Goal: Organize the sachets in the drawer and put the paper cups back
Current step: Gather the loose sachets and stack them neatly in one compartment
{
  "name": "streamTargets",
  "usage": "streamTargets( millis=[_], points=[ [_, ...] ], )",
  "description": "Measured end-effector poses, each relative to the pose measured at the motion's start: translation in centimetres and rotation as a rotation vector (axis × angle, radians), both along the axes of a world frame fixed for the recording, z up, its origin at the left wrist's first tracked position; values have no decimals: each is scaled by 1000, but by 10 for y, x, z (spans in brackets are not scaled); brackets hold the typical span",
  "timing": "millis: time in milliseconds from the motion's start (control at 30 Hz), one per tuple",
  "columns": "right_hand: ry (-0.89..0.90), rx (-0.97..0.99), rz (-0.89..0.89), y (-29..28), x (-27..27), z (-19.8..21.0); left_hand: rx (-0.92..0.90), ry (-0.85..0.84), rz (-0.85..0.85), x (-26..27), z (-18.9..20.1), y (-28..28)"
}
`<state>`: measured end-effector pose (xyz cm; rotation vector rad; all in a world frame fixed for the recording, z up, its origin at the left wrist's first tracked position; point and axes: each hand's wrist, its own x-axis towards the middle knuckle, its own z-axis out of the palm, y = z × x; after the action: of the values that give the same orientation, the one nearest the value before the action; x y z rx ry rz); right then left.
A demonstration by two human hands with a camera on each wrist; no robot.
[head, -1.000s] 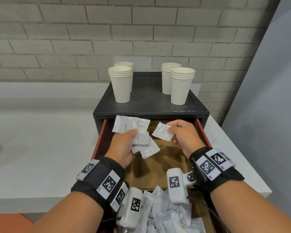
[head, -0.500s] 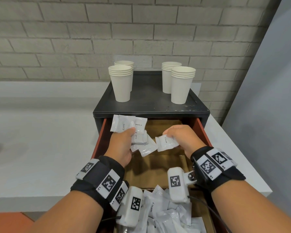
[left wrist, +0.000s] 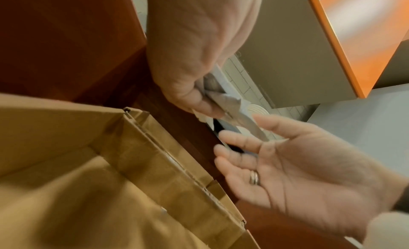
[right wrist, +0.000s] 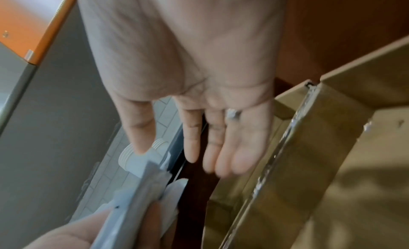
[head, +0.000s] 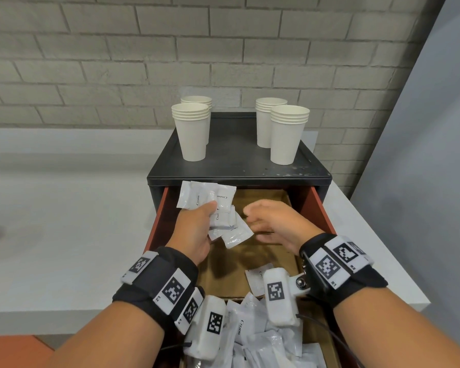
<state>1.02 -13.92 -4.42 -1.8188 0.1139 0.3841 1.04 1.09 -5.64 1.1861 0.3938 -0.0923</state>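
Note:
My left hand point(head: 194, 228) grips a fanned bundle of white sachets point(head: 210, 201) over the back of the open red drawer point(head: 321, 208). The left wrist view shows the same bundle point(left wrist: 223, 99) pinched between thumb and fingers. Just right of the bundle, my right hand point(head: 275, 221) hovers with relaxed fingers and an empty palm point(right wrist: 221, 116). One sachet point(head: 254, 280) lies alone on the cardboard liner point(head: 252, 251), and a loose heap of sachets point(head: 258, 338) fills the drawer's near end. Stacks of paper cups point(head: 193, 131) point(head: 287, 134) stand on the black cabinet top point(head: 237, 163).
A white counter point(head: 64, 235) runs along the left of the cabinet, with a narrower strip on the right. A grey brick wall point(head: 223, 49) rises behind the cups. The liner's cardboard wall point(left wrist: 168, 156) sits inside the drawer's red side.
My right hand carried its single sachet left to the bundle in my left hand and let go; it is now empty and open. The left hand stayed in place.

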Motion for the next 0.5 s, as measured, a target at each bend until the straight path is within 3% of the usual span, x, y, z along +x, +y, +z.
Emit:
streamTargets(
  millis=[100,267,500],
  points=[
    [-35,72,116,6,-3,-2,-24,-34,-33,-2,0,0],
    [-137,-48,106,-1,0,0,-9,-7,26,0,3,2],
    [-171,-48,92,-6,3,0,26,-1,45,1,2,4]
  ],
)
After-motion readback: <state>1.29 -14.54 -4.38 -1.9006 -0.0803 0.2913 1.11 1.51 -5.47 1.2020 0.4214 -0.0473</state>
